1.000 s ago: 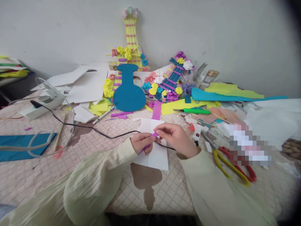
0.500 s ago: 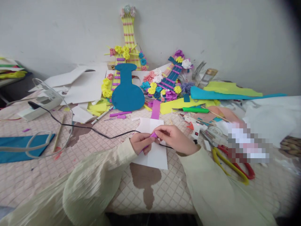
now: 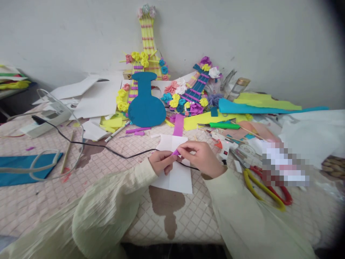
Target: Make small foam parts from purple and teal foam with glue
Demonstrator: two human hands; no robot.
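My left hand point(image 3: 161, 162) and right hand point(image 3: 201, 158) each had a pinching grip on the small purple strip point(image 3: 175, 152), held between them over the white sheet point(image 3: 178, 178), near the glue gun point(image 3: 223, 149).

My left hand point(image 3: 161, 162) and right hand point(image 3: 201, 157) meet over the white card point(image 3: 178, 178), and both pinch a small purple strip point(image 3: 176, 152) between thumb and fingertips. A black cable point(image 3: 113, 151) crosses the card under my hands and runs off to its left. Just right of the card lies a glue gun point(image 3: 225, 149), and farther right are yellow scissors point(image 3: 260, 189). Behind the card stands a blue cutout point(image 3: 146, 106), with a purple band point(image 3: 178, 125) lying between the two.
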